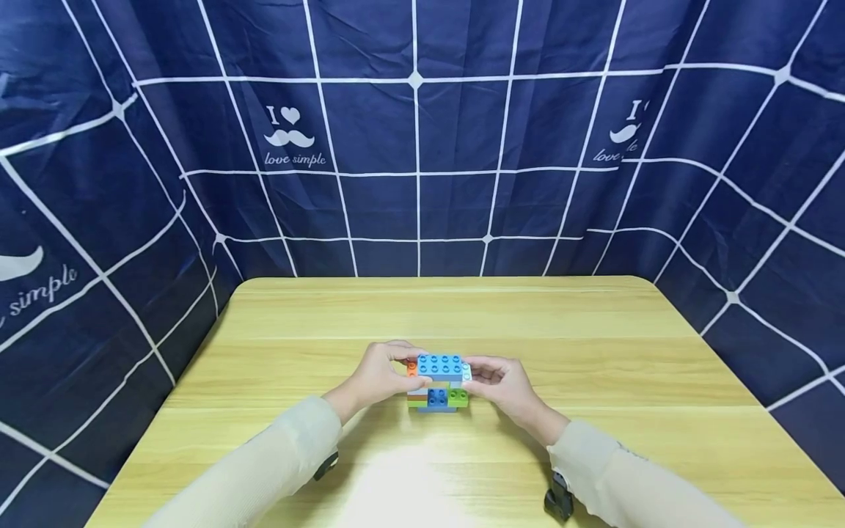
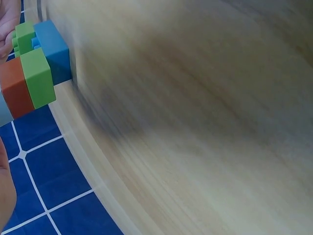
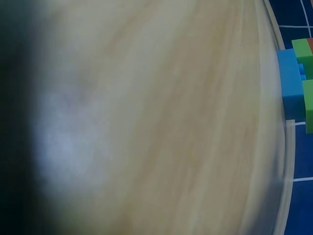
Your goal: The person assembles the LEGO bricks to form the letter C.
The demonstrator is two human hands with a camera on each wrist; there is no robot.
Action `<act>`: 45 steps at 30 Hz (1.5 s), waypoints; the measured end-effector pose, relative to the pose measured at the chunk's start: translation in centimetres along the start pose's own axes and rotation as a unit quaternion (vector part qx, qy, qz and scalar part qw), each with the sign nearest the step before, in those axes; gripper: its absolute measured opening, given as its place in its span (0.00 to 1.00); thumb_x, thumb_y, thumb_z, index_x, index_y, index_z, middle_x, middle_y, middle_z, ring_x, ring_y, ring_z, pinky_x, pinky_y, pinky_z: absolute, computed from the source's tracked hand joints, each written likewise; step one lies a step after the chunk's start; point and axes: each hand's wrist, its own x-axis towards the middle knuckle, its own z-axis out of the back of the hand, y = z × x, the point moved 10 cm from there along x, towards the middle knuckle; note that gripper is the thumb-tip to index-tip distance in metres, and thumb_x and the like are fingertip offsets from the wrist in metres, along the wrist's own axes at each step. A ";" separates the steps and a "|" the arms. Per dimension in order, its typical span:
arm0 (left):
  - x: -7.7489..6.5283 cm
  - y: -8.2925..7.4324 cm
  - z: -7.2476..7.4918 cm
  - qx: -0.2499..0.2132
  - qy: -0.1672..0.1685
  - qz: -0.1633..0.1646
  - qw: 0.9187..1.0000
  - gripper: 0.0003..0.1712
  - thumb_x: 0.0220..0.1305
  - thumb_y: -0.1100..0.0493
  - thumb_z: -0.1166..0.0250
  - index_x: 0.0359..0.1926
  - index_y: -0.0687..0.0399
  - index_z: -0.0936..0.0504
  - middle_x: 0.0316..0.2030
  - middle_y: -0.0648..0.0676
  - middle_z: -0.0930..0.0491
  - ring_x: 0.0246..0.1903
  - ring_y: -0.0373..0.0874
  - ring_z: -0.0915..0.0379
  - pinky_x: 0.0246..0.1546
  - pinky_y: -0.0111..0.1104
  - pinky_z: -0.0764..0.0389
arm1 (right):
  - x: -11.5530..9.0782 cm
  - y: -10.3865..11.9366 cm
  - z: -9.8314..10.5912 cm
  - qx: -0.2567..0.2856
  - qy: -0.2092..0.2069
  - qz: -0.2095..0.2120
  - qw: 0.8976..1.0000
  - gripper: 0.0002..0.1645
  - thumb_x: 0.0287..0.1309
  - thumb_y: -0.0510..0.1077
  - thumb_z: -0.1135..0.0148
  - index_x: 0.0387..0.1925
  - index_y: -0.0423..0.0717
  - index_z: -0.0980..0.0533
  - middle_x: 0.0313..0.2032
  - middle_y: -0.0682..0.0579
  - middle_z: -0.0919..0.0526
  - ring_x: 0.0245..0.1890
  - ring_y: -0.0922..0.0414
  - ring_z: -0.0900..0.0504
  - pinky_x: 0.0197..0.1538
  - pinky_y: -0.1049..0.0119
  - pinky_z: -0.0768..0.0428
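A small structure of toy building bricks stands mid-table in the head view. Its top is a long blue brick (image 1: 439,365), bridging an orange brick (image 1: 412,369) on the left and a whitish brick (image 1: 466,372) on the right. Lower down are a green brick (image 1: 458,397), a reddish-brown brick (image 2: 18,88) and a blue base brick (image 2: 55,51). My left hand (image 1: 379,372) grips the structure's upper left end, thumb along the front under the top brick. At the upper right end my right hand (image 1: 505,385) pinches it, thumb by the whitish brick.
The light wooden table (image 1: 297,455) has its far edge against a dark blue curtain (image 1: 370,205) with white grid lines, which also hangs along both sides. Dark wrist-camera mounts (image 1: 559,499) sit under the sleeves.
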 end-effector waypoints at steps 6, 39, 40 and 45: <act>0.0 -0.1 0.0 0.012 -0.002 -0.014 1.000 0.22 0.45 0.60 0.22 0.44 0.57 0.14 0.39 0.49 0.18 0.36 0.42 0.25 0.42 0.49 0.22 | -0.1 -0.2 -0.1 0.008 0.003 -0.010 1.000 0.25 0.48 0.28 0.33 0.49 0.23 0.27 0.43 0.30 0.21 0.39 0.57 0.18 0.45 0.65 0.19; -2.7 1.4 1.4 -0.056 -0.033 0.060 0.996 0.16 0.53 0.67 0.29 0.44 0.69 0.17 0.38 0.60 0.17 0.39 0.55 0.22 0.44 0.42 0.21 | 0.3 -0.7 0.4 -0.041 -0.011 -0.082 0.996 0.26 0.53 0.38 0.31 0.53 0.31 0.25 0.46 0.40 0.19 0.43 0.56 0.19 0.49 0.68 0.21; -2.6 1.9 1.4 -0.062 -0.032 0.064 0.996 0.17 0.53 0.67 0.29 0.44 0.68 0.17 0.38 0.60 0.17 0.39 0.53 0.21 0.43 0.40 0.21 | 0.4 -0.8 0.4 -0.046 -0.014 -0.090 0.995 0.26 0.53 0.39 0.31 0.53 0.32 0.25 0.46 0.40 0.19 0.43 0.55 0.19 0.49 0.68 0.22; -2.2 4.5 1.0 -0.088 -0.032 0.093 0.991 0.19 0.55 0.60 0.28 0.46 0.66 0.17 0.39 0.57 0.16 0.38 0.46 0.20 0.39 0.31 0.20 | 0.9 -1.7 0.7 -0.062 -0.027 -0.125 0.990 0.27 0.55 0.46 0.31 0.54 0.39 0.24 0.51 0.44 0.20 0.50 0.52 0.22 0.53 0.65 0.23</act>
